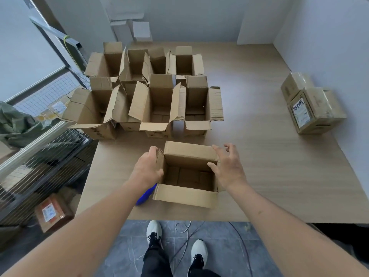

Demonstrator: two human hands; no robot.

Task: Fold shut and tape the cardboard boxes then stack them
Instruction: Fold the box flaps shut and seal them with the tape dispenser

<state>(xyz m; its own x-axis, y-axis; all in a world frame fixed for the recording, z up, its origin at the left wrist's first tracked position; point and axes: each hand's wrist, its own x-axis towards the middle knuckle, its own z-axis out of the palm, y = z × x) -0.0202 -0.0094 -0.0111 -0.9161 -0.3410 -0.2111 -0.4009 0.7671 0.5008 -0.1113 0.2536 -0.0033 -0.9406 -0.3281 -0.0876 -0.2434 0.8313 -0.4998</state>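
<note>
An open cardboard box [185, 197] stands near the table's front edge with all its flaps up or out. My left hand [148, 168] grips its left side flap. My right hand [228, 166] rests on the right side flap, thumb over the rim and fingers spread. A blue tape dispenser [144, 195] lies beside the box's front left corner, mostly hidden under my left forearm. Several more open boxes [155, 100] stand crowded at the back left of the table. Taped boxes [313, 104] sit stacked at the far right by the wall.
The wooden table [279, 166] runs from the front edge to the back wall. A wire rack [44, 168] and a taped parcel [53, 211] on the floor are to the left. Cables [185, 228] lie on the floor by my feet.
</note>
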